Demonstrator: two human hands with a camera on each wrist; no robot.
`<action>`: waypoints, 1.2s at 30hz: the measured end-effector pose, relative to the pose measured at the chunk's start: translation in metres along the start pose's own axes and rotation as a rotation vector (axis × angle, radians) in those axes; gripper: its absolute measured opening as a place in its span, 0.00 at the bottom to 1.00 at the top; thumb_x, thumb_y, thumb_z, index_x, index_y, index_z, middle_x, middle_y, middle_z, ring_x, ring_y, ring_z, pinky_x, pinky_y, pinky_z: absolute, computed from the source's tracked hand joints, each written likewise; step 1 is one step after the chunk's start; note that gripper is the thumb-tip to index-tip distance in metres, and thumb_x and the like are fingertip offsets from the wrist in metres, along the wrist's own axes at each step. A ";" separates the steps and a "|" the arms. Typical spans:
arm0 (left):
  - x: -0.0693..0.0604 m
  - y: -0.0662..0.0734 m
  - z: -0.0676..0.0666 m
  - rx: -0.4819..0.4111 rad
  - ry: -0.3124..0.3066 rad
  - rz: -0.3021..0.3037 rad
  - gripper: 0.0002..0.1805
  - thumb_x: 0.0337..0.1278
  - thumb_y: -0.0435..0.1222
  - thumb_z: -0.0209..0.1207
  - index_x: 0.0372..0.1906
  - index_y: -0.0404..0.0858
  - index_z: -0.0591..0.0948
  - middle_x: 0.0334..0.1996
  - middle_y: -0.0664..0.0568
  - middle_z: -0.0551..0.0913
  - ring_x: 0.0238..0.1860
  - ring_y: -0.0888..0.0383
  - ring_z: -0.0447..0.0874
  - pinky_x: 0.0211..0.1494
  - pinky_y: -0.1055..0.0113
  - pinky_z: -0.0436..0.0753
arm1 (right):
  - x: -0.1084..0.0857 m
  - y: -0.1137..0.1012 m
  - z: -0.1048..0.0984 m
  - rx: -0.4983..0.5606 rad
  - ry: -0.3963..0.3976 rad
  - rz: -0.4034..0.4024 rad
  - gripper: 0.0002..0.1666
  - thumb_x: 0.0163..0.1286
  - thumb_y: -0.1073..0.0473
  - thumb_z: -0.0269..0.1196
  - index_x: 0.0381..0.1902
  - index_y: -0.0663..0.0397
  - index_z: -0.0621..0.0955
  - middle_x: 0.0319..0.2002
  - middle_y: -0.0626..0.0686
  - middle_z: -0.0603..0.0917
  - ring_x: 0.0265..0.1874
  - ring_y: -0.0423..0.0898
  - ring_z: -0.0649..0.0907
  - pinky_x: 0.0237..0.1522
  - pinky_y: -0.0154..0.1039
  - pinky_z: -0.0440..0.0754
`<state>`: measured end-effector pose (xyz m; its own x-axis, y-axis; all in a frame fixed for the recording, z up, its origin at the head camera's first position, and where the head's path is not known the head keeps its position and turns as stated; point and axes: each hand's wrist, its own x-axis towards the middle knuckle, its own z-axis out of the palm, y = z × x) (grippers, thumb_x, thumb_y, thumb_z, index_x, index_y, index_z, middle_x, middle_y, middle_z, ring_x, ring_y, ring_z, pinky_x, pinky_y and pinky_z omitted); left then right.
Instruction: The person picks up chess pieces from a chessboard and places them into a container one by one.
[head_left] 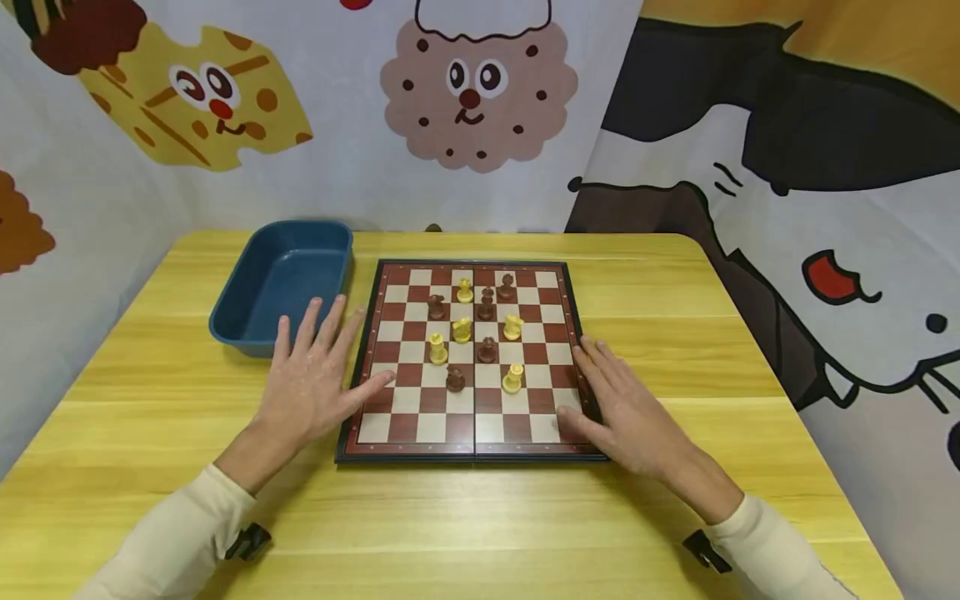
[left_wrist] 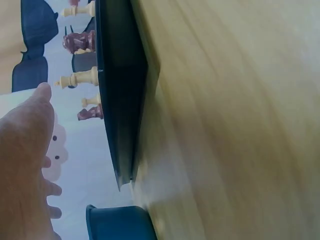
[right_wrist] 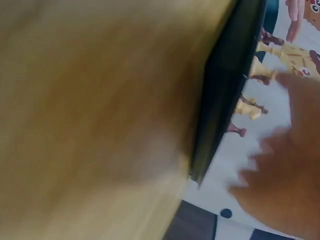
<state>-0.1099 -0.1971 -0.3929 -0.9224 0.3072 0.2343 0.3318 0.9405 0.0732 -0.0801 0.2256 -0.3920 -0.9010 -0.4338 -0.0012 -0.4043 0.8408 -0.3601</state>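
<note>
A folding chessboard (head_left: 412, 450) lies flat on the table, with several yellow pieces, such as a rook (head_left: 513, 379), and several dark brown ones, such as a knight (head_left: 455, 379), standing near its middle. My left hand (head_left: 307, 383) is spread over the board's left edge, thumb above the border squares. At the right edge is my right hand (head_left: 630, 412), its fingers extended along the rim. Neither hand holds anything. In the left wrist view the left hand (left_wrist: 25, 145) is beside the board's dark side (left_wrist: 120, 75); the right wrist view shows the right hand (right_wrist: 295, 160), blurred.
A blue plastic basin (head_left: 288, 283) stands on the wooden table (head_left: 525, 533) at the back left, close to my left fingertips. Behind the table hangs a cloth (head_left: 330, 192) printed with cartoon figures.
</note>
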 end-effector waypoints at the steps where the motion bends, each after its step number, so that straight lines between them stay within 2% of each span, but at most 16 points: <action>1: 0.000 0.000 0.000 -0.004 0.001 0.006 0.55 0.62 0.72 0.49 0.82 0.40 0.56 0.80 0.40 0.49 0.80 0.40 0.39 0.76 0.38 0.35 | -0.002 -0.001 0.001 0.029 -0.049 -0.011 0.54 0.76 0.31 0.54 0.82 0.59 0.50 0.81 0.58 0.45 0.79 0.60 0.46 0.74 0.63 0.53; 3: 0.000 0.001 0.001 -0.015 0.013 0.019 0.54 0.63 0.72 0.49 0.82 0.40 0.56 0.80 0.39 0.50 0.80 0.40 0.40 0.77 0.39 0.37 | -0.006 -0.003 0.004 0.074 -0.135 -0.027 0.55 0.76 0.30 0.52 0.83 0.57 0.47 0.82 0.56 0.41 0.79 0.57 0.43 0.74 0.61 0.51; 5: 0.000 0.002 0.002 -0.026 0.024 0.031 0.53 0.64 0.71 0.47 0.81 0.39 0.56 0.80 0.39 0.50 0.79 0.40 0.41 0.78 0.40 0.39 | -0.009 -0.004 0.007 0.089 -0.186 -0.040 0.55 0.76 0.29 0.51 0.82 0.58 0.46 0.82 0.57 0.41 0.79 0.57 0.41 0.74 0.61 0.51; 10: 0.003 0.012 0.003 -0.118 0.083 0.051 0.50 0.66 0.67 0.52 0.78 0.34 0.61 0.78 0.37 0.56 0.78 0.39 0.47 0.77 0.40 0.46 | -0.013 -0.005 0.013 0.001 -0.181 -0.084 0.53 0.78 0.31 0.49 0.81 0.65 0.49 0.81 0.62 0.45 0.79 0.59 0.43 0.74 0.60 0.50; 13: 0.009 0.023 0.002 -0.273 0.102 0.046 0.46 0.67 0.58 0.59 0.76 0.31 0.63 0.76 0.36 0.60 0.76 0.37 0.53 0.75 0.37 0.54 | -0.013 -0.005 0.011 -0.038 -0.183 -0.087 0.53 0.79 0.31 0.48 0.80 0.66 0.50 0.81 0.62 0.45 0.79 0.59 0.43 0.75 0.59 0.50; 16: 0.017 0.036 0.001 -0.470 0.070 0.012 0.41 0.68 0.52 0.62 0.75 0.31 0.65 0.73 0.37 0.64 0.73 0.38 0.59 0.71 0.36 0.62 | -0.012 -0.005 0.008 -0.058 -0.188 -0.084 0.52 0.79 0.31 0.46 0.80 0.66 0.49 0.81 0.62 0.44 0.79 0.58 0.42 0.75 0.58 0.50; 22: 0.031 0.049 0.006 -0.920 -0.019 -0.068 0.31 0.69 0.40 0.65 0.71 0.35 0.71 0.64 0.43 0.74 0.65 0.46 0.71 0.64 0.43 0.74 | -0.009 -0.004 0.008 -0.066 -0.200 -0.093 0.52 0.80 0.31 0.46 0.80 0.66 0.49 0.81 0.62 0.44 0.79 0.58 0.42 0.75 0.58 0.49; 26: 0.039 0.050 0.016 -1.120 -0.059 -0.070 0.25 0.70 0.31 0.63 0.69 0.31 0.73 0.60 0.40 0.78 0.61 0.45 0.76 0.59 0.50 0.79 | -0.009 -0.004 0.010 -0.066 -0.203 -0.097 0.52 0.80 0.32 0.47 0.80 0.67 0.49 0.80 0.63 0.44 0.79 0.58 0.42 0.75 0.58 0.49; 30: 0.044 0.051 0.025 -1.209 -0.087 -0.082 0.23 0.70 0.25 0.59 0.67 0.28 0.75 0.60 0.38 0.79 0.59 0.44 0.79 0.56 0.62 0.82 | -0.009 -0.004 0.010 -0.075 -0.194 -0.104 0.52 0.79 0.32 0.48 0.80 0.67 0.50 0.80 0.63 0.44 0.79 0.58 0.43 0.75 0.58 0.50; 32: 0.045 0.052 0.028 -1.221 -0.097 -0.103 0.22 0.70 0.24 0.58 0.66 0.28 0.75 0.60 0.38 0.80 0.58 0.45 0.80 0.54 0.67 0.82 | -0.008 -0.005 0.010 -0.079 -0.188 -0.109 0.52 0.79 0.32 0.48 0.80 0.67 0.50 0.80 0.63 0.44 0.79 0.58 0.43 0.75 0.57 0.50; 36: 0.047 0.055 0.029 -1.235 -0.113 -0.144 0.18 0.69 0.23 0.58 0.62 0.27 0.79 0.57 0.38 0.82 0.54 0.45 0.83 0.52 0.65 0.84 | -0.008 -0.006 0.010 -0.080 -0.194 -0.107 0.53 0.79 0.31 0.47 0.80 0.67 0.49 0.80 0.62 0.44 0.79 0.58 0.42 0.76 0.57 0.50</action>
<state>-0.1409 -0.1262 -0.4060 -0.9572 0.2811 0.0688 0.1342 0.2205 0.9661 -0.0688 0.2212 -0.3990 -0.8085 -0.5692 -0.1495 -0.5135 0.8065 -0.2930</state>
